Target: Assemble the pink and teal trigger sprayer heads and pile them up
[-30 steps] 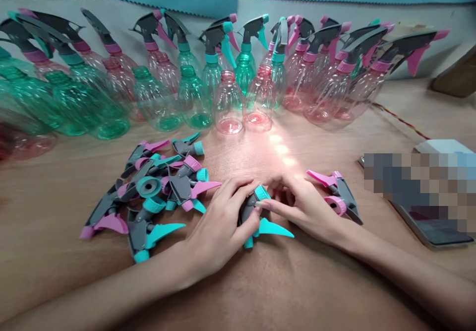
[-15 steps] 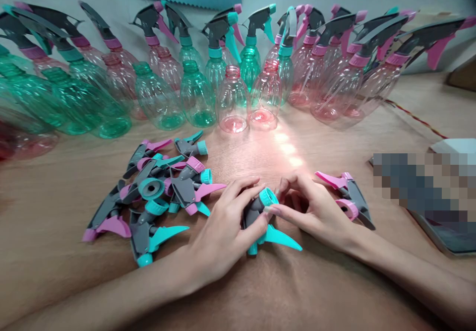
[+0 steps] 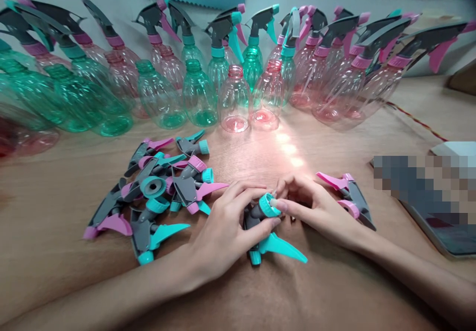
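My left hand [image 3: 234, 217] is closed round a grey trigger spray head [image 3: 256, 217] with a teal collar and trigger, its collar's open end tilted up to the right. At the collar's rim is the thumb of my right hand [image 3: 310, 202], its fingers curled in a pinch; whatever sits between them is too small or hidden to name. To the left lies a pile of loose spray heads [image 3: 186, 187] with pink or teal parts. Just beyond my right hand rests a grey and pink spray head [image 3: 355, 202].
Across the back stand several clear pink bottles [image 3: 235, 100] and green bottles [image 3: 201, 95], some open-necked, others topped with spray heads. A phone-like dark device [image 3: 439, 227], partly blurred out, lies at the right on the wooden table [image 3: 241, 157]. A twisted wire [image 3: 416, 120] runs behind it.
The spray head in my left hand has tipped and shifted slightly down and right, its trigger lower. My right thumb has moved a little along the collar's rim.
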Tool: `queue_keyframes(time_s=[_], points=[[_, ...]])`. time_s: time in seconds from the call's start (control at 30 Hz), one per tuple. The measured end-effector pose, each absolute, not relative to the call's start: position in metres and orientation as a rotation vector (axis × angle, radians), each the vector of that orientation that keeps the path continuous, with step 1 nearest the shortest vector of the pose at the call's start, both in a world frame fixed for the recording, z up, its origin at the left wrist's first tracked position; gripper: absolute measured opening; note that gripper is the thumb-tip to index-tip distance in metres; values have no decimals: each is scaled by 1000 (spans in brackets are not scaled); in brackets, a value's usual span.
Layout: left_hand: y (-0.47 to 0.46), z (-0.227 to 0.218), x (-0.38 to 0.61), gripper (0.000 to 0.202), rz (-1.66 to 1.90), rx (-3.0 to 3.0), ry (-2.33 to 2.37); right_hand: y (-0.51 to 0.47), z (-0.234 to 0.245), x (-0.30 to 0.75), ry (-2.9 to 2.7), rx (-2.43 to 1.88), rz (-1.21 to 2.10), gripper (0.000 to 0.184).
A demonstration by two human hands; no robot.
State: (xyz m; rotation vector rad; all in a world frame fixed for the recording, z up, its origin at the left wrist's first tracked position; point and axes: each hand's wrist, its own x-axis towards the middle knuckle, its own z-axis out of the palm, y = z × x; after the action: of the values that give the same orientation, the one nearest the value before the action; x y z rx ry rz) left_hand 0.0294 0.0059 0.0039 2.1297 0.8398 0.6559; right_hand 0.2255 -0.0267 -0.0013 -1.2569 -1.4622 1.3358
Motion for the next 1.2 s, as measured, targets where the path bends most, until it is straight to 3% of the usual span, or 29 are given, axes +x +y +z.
queue_keyframes(time_s=[0.27,0.47,0.7,1.03,1.2], points=[[8,7,30,31,630,2161,740,-23,-2,232,-1331,-1157,1574,28],[9,11,31,16,510,2160,637,-22,5,233,-1206,-1134,1770,38],[8,8,29,43,504,2223,553,-24,5,237,-1274,-1140,1811,42],[9,10,32,19,531,2290,558,-34,8,227,-1313,-1162,1749,31],[7,7,32,30,544,2406,559,-37,12,225,-1315,-1205,1708,32]])
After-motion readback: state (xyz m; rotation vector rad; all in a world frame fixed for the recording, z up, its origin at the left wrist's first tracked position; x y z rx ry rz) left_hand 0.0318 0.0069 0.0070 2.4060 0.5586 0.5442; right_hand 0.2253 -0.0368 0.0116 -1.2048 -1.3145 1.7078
